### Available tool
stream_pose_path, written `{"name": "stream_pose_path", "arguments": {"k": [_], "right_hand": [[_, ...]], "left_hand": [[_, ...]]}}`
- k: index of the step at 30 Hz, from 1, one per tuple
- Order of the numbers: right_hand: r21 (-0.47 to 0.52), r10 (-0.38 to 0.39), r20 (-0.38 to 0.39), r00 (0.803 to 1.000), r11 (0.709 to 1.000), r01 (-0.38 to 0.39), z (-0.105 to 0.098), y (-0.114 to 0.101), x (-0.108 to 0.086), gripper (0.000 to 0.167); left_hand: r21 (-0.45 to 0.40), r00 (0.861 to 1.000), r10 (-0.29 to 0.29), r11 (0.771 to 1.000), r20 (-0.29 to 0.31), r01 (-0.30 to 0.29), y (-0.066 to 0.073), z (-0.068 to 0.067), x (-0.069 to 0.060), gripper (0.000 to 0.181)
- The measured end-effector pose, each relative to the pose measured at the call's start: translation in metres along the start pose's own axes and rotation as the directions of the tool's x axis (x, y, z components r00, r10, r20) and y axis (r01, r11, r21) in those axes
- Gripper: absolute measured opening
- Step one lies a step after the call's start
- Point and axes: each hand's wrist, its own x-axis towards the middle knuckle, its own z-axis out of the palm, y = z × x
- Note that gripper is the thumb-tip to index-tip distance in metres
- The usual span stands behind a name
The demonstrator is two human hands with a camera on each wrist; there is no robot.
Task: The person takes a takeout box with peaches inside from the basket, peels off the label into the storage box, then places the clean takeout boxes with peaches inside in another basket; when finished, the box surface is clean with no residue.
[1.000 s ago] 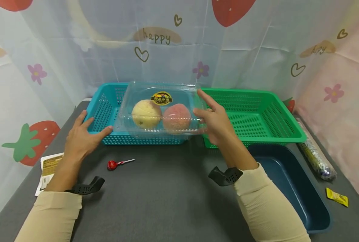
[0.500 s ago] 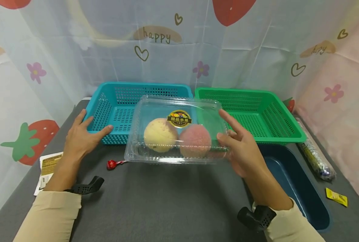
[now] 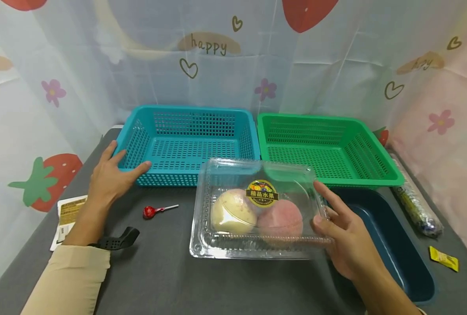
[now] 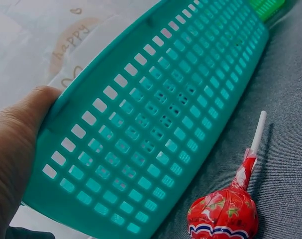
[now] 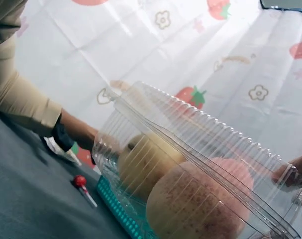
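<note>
Taking the box as the centre of our clock in the head view, we have a printed curtain (image 3: 147, 78) along the back, from about 9 o'clock round through 12 to 3. Under everything we see the grey desk (image 3: 158, 280). The blue basket (image 3: 170, 178) stands at 10 o'clock, and the green basket (image 3: 363, 181) sits just beside it, between 1 and 2. At about 3:30 we find the dark tray (image 3: 408, 258), in front of the green basket.

The clear box (image 3: 203, 214) is held above the desk, its far edge overlapping the baskets' near sides in our view. At 3 o'clock, beyond the tray, lies a wrapped roll (image 3: 418, 203).

Our right hand (image 3: 349, 243) grips the box at its 3 o'clock end, thumb on the lid. Our left hand (image 3: 111, 177), at 9:30, rests on the blue basket's near left corner with its fingers spread, the thumb over the near rim.

A flat packet (image 3: 69, 212) lies at 9 o'clock, partly hidden by our left forearm. Inside the box we see a yellow peach (image 3: 233, 212) and, at its 3 o'clock side, a pink peach (image 3: 281, 221). A black and gold label (image 3: 262, 193) is on the lid. Smallest are a red lollipop (image 3: 149, 212) at 9 o'clock and a yellow sweet (image 3: 444, 259) at 3:30, beyond the tray.
</note>
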Motion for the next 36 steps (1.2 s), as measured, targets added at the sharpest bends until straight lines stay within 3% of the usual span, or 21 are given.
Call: {"name": "stream_pose_path", "arguments": {"k": [5,18,36], "right_hand": [[0.038,-0.024,0.063,0.998,0.999,0.022,-0.007,0.016,-0.015,0.064],[0.056,-0.032,0.074,0.997,0.998,0.028,-0.010,0.054,-0.021,0.064],[0.005,-0.015,-0.026,1.000,1.000,0.015,-0.006,0.077,-0.013,0.067]], "left_hand": [[-0.007,1.000,-0.002,1.000,0.004,0.002,0.001,0.000,0.000,0.092],[-0.002,1.000,-0.002,1.000,0.005,0.002,-0.001,0.000,0.001,0.091],[0.015,1.000,-0.015,1.000,0.002,0.015,-0.002,0.003,0.001,0.092]]}}
